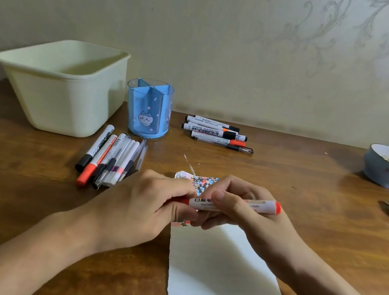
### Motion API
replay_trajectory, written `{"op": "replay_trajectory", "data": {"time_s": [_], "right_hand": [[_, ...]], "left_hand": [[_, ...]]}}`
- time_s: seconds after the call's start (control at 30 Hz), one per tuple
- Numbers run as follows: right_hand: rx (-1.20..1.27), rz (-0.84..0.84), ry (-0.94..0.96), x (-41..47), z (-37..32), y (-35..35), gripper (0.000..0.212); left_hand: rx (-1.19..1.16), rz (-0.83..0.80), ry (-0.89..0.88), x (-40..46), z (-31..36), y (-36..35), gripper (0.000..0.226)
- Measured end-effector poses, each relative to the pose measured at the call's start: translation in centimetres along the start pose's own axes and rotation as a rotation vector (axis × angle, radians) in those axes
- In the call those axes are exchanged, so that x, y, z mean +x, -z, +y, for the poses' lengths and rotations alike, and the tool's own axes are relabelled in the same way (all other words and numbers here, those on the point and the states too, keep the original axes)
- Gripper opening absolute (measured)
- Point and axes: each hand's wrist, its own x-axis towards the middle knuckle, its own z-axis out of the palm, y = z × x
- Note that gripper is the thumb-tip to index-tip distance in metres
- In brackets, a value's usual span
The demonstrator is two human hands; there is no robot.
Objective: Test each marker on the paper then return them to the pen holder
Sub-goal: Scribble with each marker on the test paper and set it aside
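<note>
A white-barrelled whiteboard marker with an orange-red end (235,204) lies level between both hands, just above the top edge of the white sheet of paper (221,269) on the brown wooden counter (311,188). The left hand (144,206) has its fingers curled round the marker's left end, hiding it — the right hand (242,208) pinches the barrel at the middle, thumb on the near side, with the orange-red end sticking out past its knuckles. Under the hands, at the paper's top edge, sits a small patterned card (201,183).

Beyond the paper and to its left stands the blue round plastic pen holder with a cat picture (147,109), its compartments showing no markers. A bundle of markers and pens (111,158) lies between holder and paper — a second group of markers (216,133) lies beyond the paper to the right of the holder.
</note>
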Motion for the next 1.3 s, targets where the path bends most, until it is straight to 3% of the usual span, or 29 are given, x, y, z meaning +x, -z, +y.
{"op": "replay_trajectory", "data": {"time_s": [0.1, 0.27, 0.53, 0.93, 1.07, 1.3], "right_hand": [[0.014, -0.045, 0.007, 0.0, -0.1, 0.1, 0.029], [0.024, -0.102, 0.018, 0.0, -0.1, 0.2, 0.031], [0.022, -0.219, 0.065, -0.2, -0.1, 0.5, 0.038], [0.118, -0.337, 0.066, -0.6, -0.4, 0.5, 0.024], [0.073, -0.196, 0.042, -0.5, 0.0, -0.2, 0.025], [-0.077, 0.156, 0.06, 0.2, 1.1, -1.5, 0.034]], "left_hand": [[-0.042, -0.052, 0.013, 0.2, 0.0, 0.1, 0.021], [-0.128, -0.152, 0.026, 0.3, -0.1, 0.4, 0.011], [-0.267, -0.284, 0.057, 0.4, 0.0, 0.9, 0.025], [-0.391, -0.404, 0.081, 0.4, 0.3, 2.1, 0.028], [-0.245, -0.345, 0.082, 0.4, 0.4, 1.8, 0.024], [0.102, -0.017, 0.048, 0.1, 2.1, -0.7, 0.011]]}}
